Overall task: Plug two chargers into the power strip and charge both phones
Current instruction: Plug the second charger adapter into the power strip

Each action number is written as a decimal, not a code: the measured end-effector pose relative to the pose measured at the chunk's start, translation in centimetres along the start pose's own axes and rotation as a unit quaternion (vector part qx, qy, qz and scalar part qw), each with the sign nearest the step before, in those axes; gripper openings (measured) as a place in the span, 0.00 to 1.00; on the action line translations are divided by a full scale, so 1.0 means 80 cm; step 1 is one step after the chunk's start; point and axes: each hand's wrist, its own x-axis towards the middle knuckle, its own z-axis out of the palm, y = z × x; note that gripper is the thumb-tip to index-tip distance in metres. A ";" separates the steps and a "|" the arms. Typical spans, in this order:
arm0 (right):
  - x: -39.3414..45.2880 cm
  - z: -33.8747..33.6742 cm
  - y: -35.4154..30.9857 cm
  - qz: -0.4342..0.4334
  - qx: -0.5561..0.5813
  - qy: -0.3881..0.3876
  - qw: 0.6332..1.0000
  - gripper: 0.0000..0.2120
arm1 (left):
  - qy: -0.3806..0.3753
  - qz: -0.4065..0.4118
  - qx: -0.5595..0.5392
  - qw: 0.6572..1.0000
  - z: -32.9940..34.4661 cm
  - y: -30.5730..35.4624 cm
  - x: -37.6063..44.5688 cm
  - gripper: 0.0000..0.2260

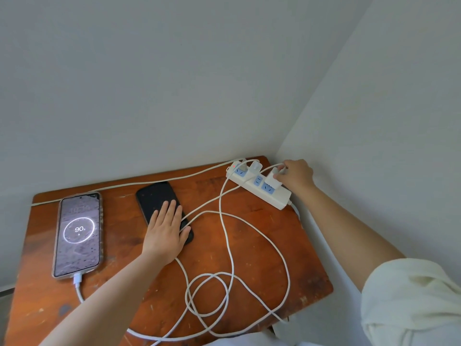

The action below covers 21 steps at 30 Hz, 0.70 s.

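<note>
On the wooden worktop point(249, 245), the right hand point(296, 174) pinches a white charger point(272, 181) seated in the power strip point(259, 184) by the wall corner. The left hand point(166, 233) lies flat and open on the dark phone point(156, 198), holding nothing. The lit phone point(78, 233) at the left shows 90 with its cable plugged in

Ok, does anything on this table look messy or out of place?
Mostly the white cables: they loop and cross in a tangle over the wooden table. The tabletop also looks scratched. Nothing is spilled.
</note>
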 end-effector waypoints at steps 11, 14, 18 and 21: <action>-0.043 0.044 -0.018 -0.032 0.099 0.121 0.987 0.21 | 0.014 0.000 -0.009 1.000 0.002 0.001 0.000 0.27; -0.047 0.052 -0.016 -0.040 0.044 0.131 0.990 0.17 | 0.017 0.000 -0.001 1.000 0.002 0.001 0.000 0.27; -0.047 0.066 -0.019 -0.004 -0.009 0.124 0.992 0.19 | 0.014 -0.002 0.005 1.000 0.003 0.001 0.000 0.28; -0.046 0.077 -0.026 0.010 -0.044 0.103 0.994 0.25 | 0.013 -0.004 0.011 1.000 0.003 0.002 0.000 0.28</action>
